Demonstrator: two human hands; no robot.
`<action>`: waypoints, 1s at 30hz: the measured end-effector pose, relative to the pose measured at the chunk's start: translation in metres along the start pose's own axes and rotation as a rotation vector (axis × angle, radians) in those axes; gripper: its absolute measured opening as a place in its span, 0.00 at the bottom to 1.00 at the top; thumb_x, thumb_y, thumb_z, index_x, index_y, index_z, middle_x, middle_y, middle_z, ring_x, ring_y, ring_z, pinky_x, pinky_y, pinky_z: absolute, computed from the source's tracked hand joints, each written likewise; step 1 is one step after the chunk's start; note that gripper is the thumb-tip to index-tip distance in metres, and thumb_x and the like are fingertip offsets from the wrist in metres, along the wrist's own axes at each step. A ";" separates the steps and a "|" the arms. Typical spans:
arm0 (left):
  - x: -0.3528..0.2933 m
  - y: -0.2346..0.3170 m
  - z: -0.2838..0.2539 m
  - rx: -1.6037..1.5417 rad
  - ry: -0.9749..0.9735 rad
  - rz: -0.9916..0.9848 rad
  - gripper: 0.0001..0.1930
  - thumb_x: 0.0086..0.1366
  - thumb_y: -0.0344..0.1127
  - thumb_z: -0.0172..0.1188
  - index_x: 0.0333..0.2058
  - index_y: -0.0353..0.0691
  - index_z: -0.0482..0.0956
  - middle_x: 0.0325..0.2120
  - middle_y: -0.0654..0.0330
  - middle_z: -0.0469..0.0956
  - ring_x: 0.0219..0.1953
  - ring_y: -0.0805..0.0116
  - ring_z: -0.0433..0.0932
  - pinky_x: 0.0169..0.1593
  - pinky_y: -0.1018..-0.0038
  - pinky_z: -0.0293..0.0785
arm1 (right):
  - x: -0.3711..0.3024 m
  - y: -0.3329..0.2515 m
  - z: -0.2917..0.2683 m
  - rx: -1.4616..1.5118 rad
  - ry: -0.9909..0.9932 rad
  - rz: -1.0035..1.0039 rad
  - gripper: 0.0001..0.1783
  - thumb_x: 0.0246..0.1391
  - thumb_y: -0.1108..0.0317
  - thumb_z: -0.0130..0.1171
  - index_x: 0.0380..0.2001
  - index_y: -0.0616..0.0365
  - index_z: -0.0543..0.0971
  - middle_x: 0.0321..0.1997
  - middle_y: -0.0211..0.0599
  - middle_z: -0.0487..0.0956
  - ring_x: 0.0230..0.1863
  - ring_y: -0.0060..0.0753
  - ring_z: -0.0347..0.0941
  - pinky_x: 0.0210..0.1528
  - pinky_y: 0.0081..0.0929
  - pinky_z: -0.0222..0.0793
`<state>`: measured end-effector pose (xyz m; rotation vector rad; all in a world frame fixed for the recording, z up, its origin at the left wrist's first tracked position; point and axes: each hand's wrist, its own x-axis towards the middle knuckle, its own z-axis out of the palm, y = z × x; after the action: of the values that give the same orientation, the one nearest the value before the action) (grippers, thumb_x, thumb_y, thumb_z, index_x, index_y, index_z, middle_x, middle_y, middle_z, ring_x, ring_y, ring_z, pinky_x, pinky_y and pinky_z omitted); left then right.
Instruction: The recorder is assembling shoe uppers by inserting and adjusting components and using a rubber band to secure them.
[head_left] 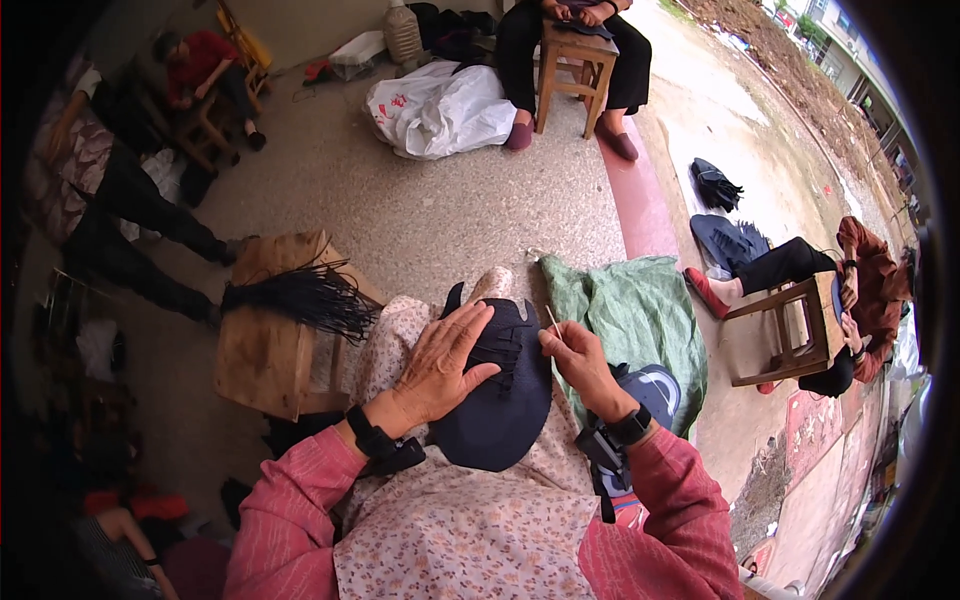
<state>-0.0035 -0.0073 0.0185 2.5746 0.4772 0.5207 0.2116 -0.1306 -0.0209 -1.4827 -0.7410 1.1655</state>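
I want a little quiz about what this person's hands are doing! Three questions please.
1. True or false: the left hand lies flat on the dark cap-shaped piece on the lap.
2. What does the right hand pinch? A) thin needle-like tool B) spoon C) brush
3. Fill in: the bundle of black strands rests on a ___ stool.

Key: 1 true; 2 A; 3 wooden
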 end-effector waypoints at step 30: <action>0.014 -0.031 0.026 0.227 -0.037 -0.525 0.10 0.71 0.39 0.50 0.44 0.40 0.68 0.26 0.46 0.80 0.30 0.40 0.79 0.31 0.51 0.73 | 0.016 0.013 0.016 -0.018 0.138 -0.185 0.16 0.65 0.59 0.57 0.28 0.60 0.72 0.24 0.19 0.65 0.28 0.15 0.57 0.28 0.19 0.57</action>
<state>0.0127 0.0145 -0.0140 2.5096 1.2102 0.2407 0.2004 -0.1135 -0.0373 -1.4601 -0.7773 0.9105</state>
